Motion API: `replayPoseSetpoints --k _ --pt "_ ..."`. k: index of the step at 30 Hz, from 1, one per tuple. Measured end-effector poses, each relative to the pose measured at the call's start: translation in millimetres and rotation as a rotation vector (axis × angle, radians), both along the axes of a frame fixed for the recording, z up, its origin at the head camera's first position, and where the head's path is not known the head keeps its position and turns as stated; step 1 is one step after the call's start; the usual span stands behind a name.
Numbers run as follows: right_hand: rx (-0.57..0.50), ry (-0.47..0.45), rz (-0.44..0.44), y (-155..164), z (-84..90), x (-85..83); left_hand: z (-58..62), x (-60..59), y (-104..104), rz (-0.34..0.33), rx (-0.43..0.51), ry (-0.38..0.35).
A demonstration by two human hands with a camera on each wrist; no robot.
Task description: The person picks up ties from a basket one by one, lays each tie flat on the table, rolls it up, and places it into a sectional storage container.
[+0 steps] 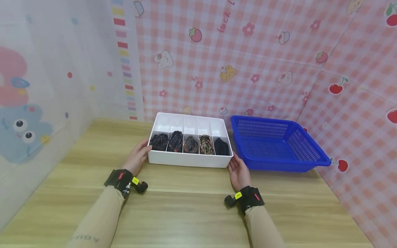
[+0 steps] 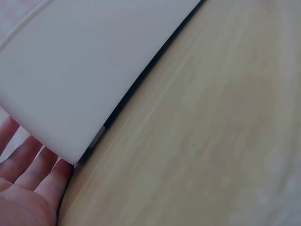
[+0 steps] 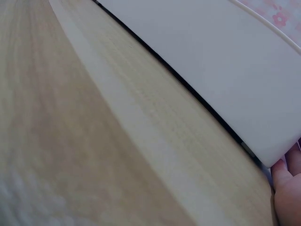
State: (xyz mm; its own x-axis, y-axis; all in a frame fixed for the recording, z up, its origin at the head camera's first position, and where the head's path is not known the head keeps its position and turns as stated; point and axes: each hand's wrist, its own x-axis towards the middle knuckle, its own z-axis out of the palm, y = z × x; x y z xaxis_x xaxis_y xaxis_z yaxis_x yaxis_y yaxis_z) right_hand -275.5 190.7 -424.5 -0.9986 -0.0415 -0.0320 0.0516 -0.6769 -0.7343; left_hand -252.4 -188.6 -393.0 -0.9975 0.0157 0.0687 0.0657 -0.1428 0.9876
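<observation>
— Where's the box (image 1: 190, 160)?

— Toward the table's (image 1: 192, 206) far edge, middle, flat on the wood. Five rolled cloths (image 1: 190, 144) fill its near row; the far row looks bare. A blue basket (image 1: 279, 144) sits just beside it on the right.

— And the hands?

— One at each near corner. The left hand (image 1: 137, 157) lies against the left end, fingers straight, gripping nothing. The right hand (image 1: 239, 172) does the same at the right end: flat fingers touching the wall, not curled round it.

— How to handle it well?

— I'd judge: press evenly from both ends, keep the box level so the rolls stay put, and mind the basket alongside.
</observation>
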Motion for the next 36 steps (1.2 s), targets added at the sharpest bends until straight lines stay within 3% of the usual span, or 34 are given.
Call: replayPoseSetpoints --k 10,18,30,33,35,36 --pt "-0.009 0.015 -0.004 -0.4 -2.7 -2.9 0.9 -2.3 0.0 0.02 -0.005 0.001" --pt "0.006 -0.008 0.0 1.5 -5.7 4.7 -4.2 3.7 0.5 0.013 -0.029 -0.029" --pt "0.011 -0.012 -0.014 2.4 0.0 -1.6 2.0 -1.0 1.6 0.015 -0.025 -0.022" --pt "0.107 -0.027 -0.062 1.0 5.0 -0.8 3.6 -1.9 1.0 0.009 -0.04 -0.039" --pt "0.254 -0.014 -0.101 -2.6 12.0 2.2 7.6 -0.8 -0.1 0.017 -0.11 -0.04" --pt "0.377 0.011 -0.123 -4.8 16.5 3.8 11.5 0.7 -0.5 0.034 -0.186 -0.031"
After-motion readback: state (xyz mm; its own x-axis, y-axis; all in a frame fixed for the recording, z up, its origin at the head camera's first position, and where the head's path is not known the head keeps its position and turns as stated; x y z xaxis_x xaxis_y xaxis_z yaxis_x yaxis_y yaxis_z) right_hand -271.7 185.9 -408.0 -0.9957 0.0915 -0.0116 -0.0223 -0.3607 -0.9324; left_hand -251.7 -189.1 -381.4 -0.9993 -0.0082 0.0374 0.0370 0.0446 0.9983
